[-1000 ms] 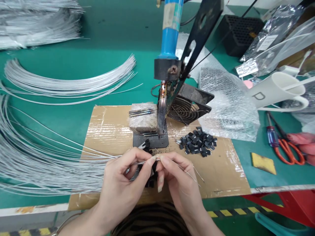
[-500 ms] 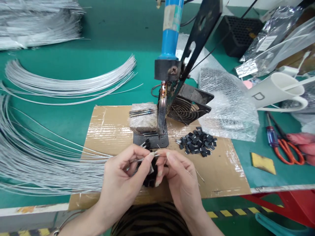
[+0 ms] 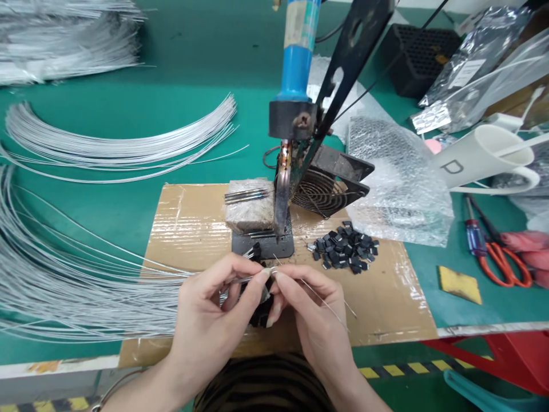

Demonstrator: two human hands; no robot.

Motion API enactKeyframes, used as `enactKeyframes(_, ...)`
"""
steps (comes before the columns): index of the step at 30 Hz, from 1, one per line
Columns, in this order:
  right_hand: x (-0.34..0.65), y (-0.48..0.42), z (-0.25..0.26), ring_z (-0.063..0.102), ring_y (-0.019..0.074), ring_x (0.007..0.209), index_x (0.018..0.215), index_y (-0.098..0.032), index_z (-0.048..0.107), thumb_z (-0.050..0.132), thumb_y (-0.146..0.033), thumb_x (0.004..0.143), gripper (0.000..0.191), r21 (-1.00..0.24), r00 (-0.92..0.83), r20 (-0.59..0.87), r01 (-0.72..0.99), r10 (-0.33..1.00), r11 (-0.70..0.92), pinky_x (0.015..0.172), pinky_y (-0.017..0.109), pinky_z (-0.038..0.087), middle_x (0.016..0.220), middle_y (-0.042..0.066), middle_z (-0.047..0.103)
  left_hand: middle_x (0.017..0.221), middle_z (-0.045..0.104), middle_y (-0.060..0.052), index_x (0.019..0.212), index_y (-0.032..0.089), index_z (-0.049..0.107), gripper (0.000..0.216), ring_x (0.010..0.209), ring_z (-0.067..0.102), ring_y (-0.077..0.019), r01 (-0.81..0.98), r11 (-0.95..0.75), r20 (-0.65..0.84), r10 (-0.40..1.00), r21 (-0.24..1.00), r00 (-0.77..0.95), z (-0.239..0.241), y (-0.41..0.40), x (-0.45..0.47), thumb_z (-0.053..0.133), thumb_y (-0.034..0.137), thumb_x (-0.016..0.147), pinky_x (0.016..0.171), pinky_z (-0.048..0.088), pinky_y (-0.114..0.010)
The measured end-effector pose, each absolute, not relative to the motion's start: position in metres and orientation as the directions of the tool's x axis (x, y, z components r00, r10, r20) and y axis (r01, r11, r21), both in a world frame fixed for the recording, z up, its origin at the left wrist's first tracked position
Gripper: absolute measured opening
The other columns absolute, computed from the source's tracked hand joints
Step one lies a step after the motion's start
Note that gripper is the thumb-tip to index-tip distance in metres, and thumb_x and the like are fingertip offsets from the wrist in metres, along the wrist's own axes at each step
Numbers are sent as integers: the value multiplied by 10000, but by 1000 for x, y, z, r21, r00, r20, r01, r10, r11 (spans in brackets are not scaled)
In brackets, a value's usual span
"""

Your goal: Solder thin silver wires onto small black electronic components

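Note:
My left hand [image 3: 218, 312] is closed, thumb and forefinger pinching the end of a thin grey cable. My right hand [image 3: 319, 312] meets it fingertip to fingertip, closed on a fine silvery wire [image 3: 322, 302] that trails back across the hand. Fingers hide the exact tips. Under both hands lie black pieces [image 3: 261, 313], partly covered. To the left spreads a large bundle of grey cables [image 3: 98, 292]. Just beyond the fingertips, a blue-handled soldering iron [image 3: 297, 74] hangs tip down in a black bracket [image 3: 349, 57].
Cardboard [image 3: 184, 229] covers the green bench. A wrapped block [image 3: 249, 214] bears metal-tipped pieces. Nearby are a small fan [image 3: 328, 183], a pile of black connectors [image 3: 345, 249], bubble wrap [image 3: 394, 177], a white mug [image 3: 480, 157], orange-handled scissors [image 3: 506, 266] and a yellow sponge [image 3: 460, 284].
My right thumb and fingers have shifted slightly at the pinch. The fine wire now shows across the back of my right hand. My left hand has barely moved.

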State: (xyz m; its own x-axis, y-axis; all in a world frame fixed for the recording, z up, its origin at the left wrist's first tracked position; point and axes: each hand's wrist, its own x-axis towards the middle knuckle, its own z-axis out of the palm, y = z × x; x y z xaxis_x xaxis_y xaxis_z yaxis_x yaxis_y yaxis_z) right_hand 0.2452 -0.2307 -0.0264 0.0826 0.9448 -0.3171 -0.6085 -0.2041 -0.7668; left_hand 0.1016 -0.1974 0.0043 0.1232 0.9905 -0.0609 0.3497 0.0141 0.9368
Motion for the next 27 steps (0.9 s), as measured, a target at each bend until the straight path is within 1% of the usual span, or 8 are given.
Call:
enactKeyframes(4, 245, -232, -27, 702, 74, 539, 954, -230, 853, 809, -273, 935, 64, -770, 89, -310, -608, 947, -194, 568, 165, 630, 750, -20, 774, 648, 694, 34, 811, 221, 742, 149, 533, 559, -87, 356, -7, -46, 989, 934, 139, 4, -198, 101, 696, 253, 949, 480, 393, -191)
enactKeyframes(10, 246, -233, -26, 701, 76, 528, 926, -231, 854, 812, -281, 933, 66, -780, 92, -315, -593, 945, -202, 557, 168, 619, 745, -18, 781, 685, 734, 27, 831, 229, 745, 137, 567, 606, -100, 409, -39, -22, 989, 912, 145, 4, -200, 99, 694, 255, 956, 504, 425, -198)
enactKeyframes(13, 247, -233, -25, 698, 78, 517, 908, -230, 855, 822, -294, 922, 73, -784, 89, -317, -586, 944, -208, 547, 168, 608, 731, -15, 781, 672, 718, 36, 839, 234, 745, 125, 539, 576, -93, 421, -64, 0, 988, 905, 152, 4, -200, 99, 697, 249, 953, 484, 404, -201)
enactKeyframes(17, 249, -234, -23, 688, 77, 497, 898, -225, 855, 837, -308, 907, 85, -789, 84, -330, -572, 940, -226, 533, 167, 594, 717, -11, 780, 636, 676, 59, 831, 239, 736, 120, 482, 489, -76, 446, -97, 27, 987, 890, 161, 4, -199, 99, 702, 232, 947, 453, 355, -203)
enactKeyframes(20, 252, -234, -23, 691, 82, 498, 890, -222, 852, 840, -315, 903, 95, -795, 76, -331, -560, 941, -234, 528, 170, 589, 719, -7, 779, 634, 654, 65, 840, 245, 737, 123, 481, 467, -78, 447, -119, 43, 984, 887, 175, 4, -200, 99, 692, 221, 952, 457, 356, -203)
enactKeyframes(23, 256, -232, -23, 687, 81, 489, 871, -220, 849, 846, -308, 894, 91, -777, 39, -337, -575, 941, -255, 511, 166, 583, 706, -14, 769, 600, 591, 73, 829, 245, 732, 131, 476, 421, -78, 461, -152, 64, 978, 875, 200, 6, -199, 98, 692, 208, 949, 442, 332, -199)
enactKeyframes(27, 264, -227, -21, 673, 81, 457, 803, -190, 839, 872, -299, 853, 125, -710, -75, -397, -607, 915, -357, 476, 155, 571, 662, -12, 752, 526, 434, 88, 812, 247, 724, 139, 465, 335, -84, 505, -218, 94, 961, 835, 260, 10, -196, 95, 700, 184, 934, 398, 227, -206)
